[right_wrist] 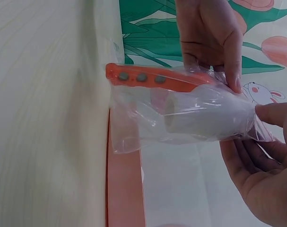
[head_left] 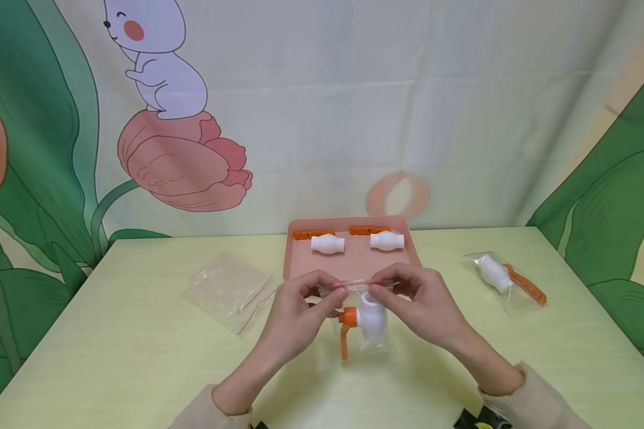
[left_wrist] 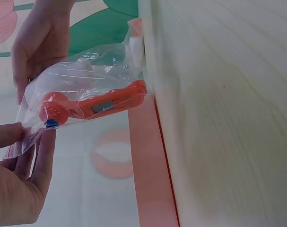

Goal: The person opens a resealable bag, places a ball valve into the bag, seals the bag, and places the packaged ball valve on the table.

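A clear zip bag [head_left: 357,286] with a red line along its top hangs over the table between both hands. My left hand [head_left: 296,310] pinches the left end of the bag's top edge between thumb and fingers, and my right hand [head_left: 428,304] pinches the right end the same way. Inside the bag is a white plastic ball valve [head_left: 373,322] with an orange lever handle [head_left: 344,341] pointing down. The left wrist view shows the orange handle [left_wrist: 105,103] through the film; in the right wrist view the white valve body [right_wrist: 207,113] fills the bag.
Beyond the hands, a pink tray [head_left: 327,265] holds two white valve bodies [head_left: 328,243] and two orange handles [head_left: 313,235]. Flattened clear bags [head_left: 228,286] lie to the left. Another bagged valve [head_left: 495,273] with an orange handle lies on the right of the table.
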A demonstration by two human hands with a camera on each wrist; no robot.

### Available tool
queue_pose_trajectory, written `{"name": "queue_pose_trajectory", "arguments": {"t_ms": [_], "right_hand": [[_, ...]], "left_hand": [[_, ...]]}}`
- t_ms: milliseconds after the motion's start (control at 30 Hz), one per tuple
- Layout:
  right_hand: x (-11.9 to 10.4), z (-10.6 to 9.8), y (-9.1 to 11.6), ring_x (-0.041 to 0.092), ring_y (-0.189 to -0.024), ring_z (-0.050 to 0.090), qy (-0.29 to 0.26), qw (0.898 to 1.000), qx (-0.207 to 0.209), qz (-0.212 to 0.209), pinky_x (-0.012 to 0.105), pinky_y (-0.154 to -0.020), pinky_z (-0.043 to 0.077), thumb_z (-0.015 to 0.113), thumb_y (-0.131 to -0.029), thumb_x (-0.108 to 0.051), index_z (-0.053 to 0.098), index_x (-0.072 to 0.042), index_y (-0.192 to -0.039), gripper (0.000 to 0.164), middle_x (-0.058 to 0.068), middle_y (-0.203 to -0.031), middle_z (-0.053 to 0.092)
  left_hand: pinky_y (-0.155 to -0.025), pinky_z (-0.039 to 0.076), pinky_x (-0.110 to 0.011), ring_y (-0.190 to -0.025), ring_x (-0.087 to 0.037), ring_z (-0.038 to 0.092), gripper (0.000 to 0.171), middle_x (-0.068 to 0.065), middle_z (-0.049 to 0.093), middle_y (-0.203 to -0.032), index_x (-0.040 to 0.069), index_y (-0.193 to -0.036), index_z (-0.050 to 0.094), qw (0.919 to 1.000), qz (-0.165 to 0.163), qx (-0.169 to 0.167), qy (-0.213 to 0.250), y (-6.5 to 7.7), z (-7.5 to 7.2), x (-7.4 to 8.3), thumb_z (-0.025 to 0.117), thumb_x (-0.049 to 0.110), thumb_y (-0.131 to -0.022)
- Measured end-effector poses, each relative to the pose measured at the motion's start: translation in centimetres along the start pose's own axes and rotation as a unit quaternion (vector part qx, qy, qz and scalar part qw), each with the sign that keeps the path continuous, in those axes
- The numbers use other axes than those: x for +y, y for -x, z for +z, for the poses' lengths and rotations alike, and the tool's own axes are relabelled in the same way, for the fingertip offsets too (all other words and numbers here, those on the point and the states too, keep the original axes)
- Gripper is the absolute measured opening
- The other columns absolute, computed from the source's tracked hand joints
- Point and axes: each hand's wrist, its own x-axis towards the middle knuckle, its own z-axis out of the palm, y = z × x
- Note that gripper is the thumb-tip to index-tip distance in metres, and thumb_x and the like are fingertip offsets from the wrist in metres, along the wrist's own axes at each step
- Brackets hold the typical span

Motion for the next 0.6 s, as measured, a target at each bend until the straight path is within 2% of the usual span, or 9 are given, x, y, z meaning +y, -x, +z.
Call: {"name": "queue_pose_trajectory", "arguments": {"t_ms": [133, 400, 600], "right_hand": [[0.05, 0.25, -0.07, 0.019, -0.084, 0.070, -0.004, 1.000, -0.008, -0.015, 0.030, -0.080, 0.058, 0.078, -0.092, -0.007, 0.077, -0.008, -0.097, 0.005, 0.002, -0.091, 0.074], [-0.21, 0.54, -0.11, 0.017, -0.072, 0.062, 0.037, 0.998, -0.010, -0.045, 0.028, -0.065, 0.053, 0.077, -0.093, -0.005, 0.076, -0.005, -0.094, 0.001, -0.005, -0.084, 0.071], [-0.50, 0.68, -0.04, 0.015, -0.071, 0.062, 0.054, 0.997, -0.006, -0.054, 0.028, -0.066, 0.054, 0.076, -0.093, -0.003, 0.075, -0.008, -0.091, 0.005, -0.006, -0.083, 0.070]], "left_hand": [[-0.068, 0.062, -0.035, -0.081, -0.021, 0.067, 0.003, -0.003, 0.069, -0.085, 0.004, -0.096, 0.075, 0.9996, 0.015, 0.002, -0.023, 0.14, 0.07, 0.06, 0.076, 0.006, -0.093], [-0.061, 0.059, -0.031, -0.077, -0.017, 0.066, 0.005, -0.002, 0.068, -0.082, 0.003, -0.093, 0.073, 0.9975, 0.036, 0.003, -0.060, 0.29, 0.20, 0.17, 0.076, 0.008, -0.094], [-0.061, 0.058, -0.030, -0.077, -0.015, 0.065, 0.006, 0.000, 0.068, -0.082, 0.004, -0.092, 0.072, 0.9951, 0.050, -0.004, -0.086, 0.24, 0.17, 0.19, 0.075, 0.008, -0.094]]}}
